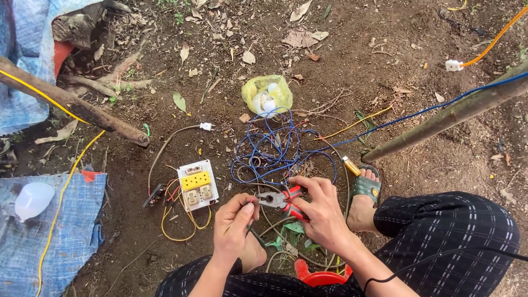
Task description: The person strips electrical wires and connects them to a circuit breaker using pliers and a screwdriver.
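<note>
My right hand (320, 212) grips red-handled pliers (281, 200), their jaws pointing left. Just left of the jaws, my left hand (235, 220) pinches a thin dark wire (256, 236) between thumb and fingers. A tangle of blue wire (275, 147) lies on the dirt just beyond both hands. A white switch-and-socket board (197, 185) with a yellow module and loose yellow wires sits to the left of my left hand.
A yellow plastic bag (267, 94) lies past the coil. A white bulb (33, 199) rests on blue tarp at left. My sandalled foot (364, 192) is right of the hands. A wooden pole (451, 114) slants at right, a branch (71, 102) at left.
</note>
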